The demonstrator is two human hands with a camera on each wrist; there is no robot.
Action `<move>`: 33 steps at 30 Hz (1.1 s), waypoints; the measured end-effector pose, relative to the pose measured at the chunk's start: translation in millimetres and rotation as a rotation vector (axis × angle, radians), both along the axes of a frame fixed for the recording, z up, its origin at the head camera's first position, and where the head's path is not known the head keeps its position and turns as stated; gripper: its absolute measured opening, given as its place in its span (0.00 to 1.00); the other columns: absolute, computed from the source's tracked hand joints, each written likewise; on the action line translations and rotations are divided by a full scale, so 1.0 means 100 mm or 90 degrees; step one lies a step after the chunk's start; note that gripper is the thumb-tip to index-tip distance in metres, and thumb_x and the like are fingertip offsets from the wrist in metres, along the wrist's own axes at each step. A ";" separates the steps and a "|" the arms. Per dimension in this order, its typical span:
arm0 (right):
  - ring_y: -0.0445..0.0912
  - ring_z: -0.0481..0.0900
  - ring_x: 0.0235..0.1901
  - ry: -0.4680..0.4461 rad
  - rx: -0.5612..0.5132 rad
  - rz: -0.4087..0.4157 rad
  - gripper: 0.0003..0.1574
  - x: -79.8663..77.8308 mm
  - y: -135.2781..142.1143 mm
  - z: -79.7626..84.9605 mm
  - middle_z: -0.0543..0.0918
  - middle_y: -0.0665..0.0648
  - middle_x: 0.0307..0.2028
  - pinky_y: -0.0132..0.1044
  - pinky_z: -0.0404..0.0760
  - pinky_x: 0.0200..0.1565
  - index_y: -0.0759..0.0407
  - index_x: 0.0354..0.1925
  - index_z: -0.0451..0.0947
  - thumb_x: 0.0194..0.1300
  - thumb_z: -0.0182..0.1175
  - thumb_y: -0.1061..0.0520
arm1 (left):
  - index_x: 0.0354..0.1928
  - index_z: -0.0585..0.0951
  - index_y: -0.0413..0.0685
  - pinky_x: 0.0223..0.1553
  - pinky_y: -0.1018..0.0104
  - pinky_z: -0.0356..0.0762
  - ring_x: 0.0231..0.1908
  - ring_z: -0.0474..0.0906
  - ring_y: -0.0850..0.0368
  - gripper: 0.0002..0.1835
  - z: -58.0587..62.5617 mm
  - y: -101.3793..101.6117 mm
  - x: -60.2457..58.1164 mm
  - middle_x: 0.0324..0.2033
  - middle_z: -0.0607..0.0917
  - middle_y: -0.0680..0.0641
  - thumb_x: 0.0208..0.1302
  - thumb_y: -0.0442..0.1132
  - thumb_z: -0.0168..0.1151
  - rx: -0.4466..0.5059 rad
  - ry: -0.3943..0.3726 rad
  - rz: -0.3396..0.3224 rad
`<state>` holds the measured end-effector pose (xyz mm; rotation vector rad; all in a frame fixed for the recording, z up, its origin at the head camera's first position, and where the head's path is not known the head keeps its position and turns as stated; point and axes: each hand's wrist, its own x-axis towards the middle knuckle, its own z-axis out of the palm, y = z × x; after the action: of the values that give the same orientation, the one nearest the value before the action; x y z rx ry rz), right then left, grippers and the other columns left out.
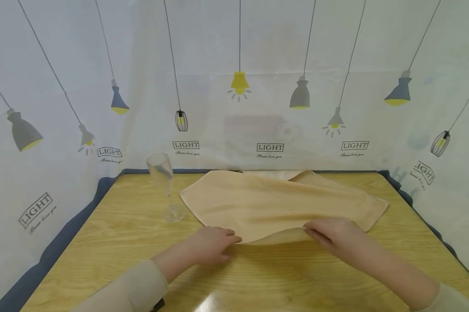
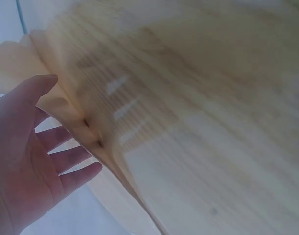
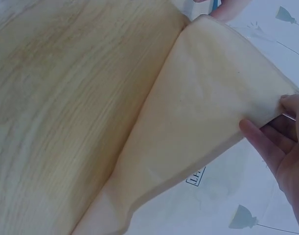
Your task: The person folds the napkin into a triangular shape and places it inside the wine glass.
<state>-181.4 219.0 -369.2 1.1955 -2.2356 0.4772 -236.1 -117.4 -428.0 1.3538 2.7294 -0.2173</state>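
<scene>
A peach cloth (image 1: 258,199) lies spread and creased on the wooden table, its near edge partly raised. At that edge's right part, my right hand (image 1: 337,234) pinches the cloth and lifts it, so the paler underside shows. The right wrist view has the raised cloth (image 3: 203,98) stretching away from the thumb and fingers of this hand (image 3: 286,152). My left hand (image 1: 211,245) is at the near left edge, fingertips touching the cloth. Its fingers look spread and nearly straight in the left wrist view, the thumb apart from them (image 2: 27,156).
A clear champagne flute (image 1: 166,186) stands upright left of the cloth, close to its left corner. The wooden table (image 1: 113,225) has a dark blue border (image 1: 74,229) along its sides. White sheeting printed with hanging lamps (image 1: 207,52) encloses the back and sides.
</scene>
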 end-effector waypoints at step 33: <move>0.31 0.73 0.22 0.032 0.001 -0.069 0.28 0.01 0.18 0.45 0.82 0.43 0.24 0.26 0.72 0.24 0.55 0.34 0.81 0.77 0.42 0.41 | 0.64 0.75 0.48 0.58 0.53 0.72 0.60 0.72 0.46 0.25 0.00 -0.44 -0.03 0.62 0.75 0.43 0.67 0.47 0.61 0.023 -0.034 0.046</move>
<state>-179.9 236.9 -324.0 1.0685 -2.2438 0.3983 -239.2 -161.5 -427.8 1.2474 2.7454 -0.1246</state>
